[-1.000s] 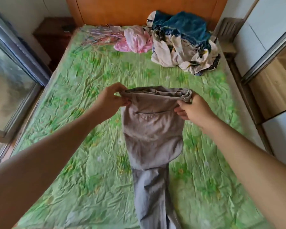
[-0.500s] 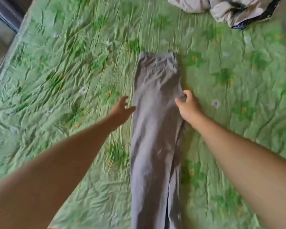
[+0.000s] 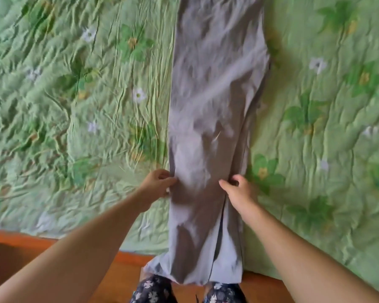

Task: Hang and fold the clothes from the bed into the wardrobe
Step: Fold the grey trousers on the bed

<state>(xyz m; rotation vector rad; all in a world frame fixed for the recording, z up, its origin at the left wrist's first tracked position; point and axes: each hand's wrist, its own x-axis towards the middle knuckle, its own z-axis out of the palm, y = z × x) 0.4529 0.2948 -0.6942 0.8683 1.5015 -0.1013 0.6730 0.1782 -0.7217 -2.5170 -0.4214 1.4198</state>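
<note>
Grey trousers (image 3: 212, 110) lie lengthwise on the bed, folded leg on leg, with the leg ends hanging over the near edge. My left hand (image 3: 155, 184) pinches the left edge of the trouser legs. My right hand (image 3: 239, 191) pinches the right edge at the same height, thumb on top of the cloth. The waistband end runs out of view at the top.
A crumpled green flowered bedsheet (image 3: 79, 101) covers the bed on both sides of the trousers. The orange wooden bed frame (image 3: 127, 265) runs along the near edge. My legs in dark flowered fabric (image 3: 153, 289) stand against it.
The trousers were laid flat on the bed from being held up by the waistband. Both hands slid down the legs toward me and now pinch the edges; the view tilted down.
</note>
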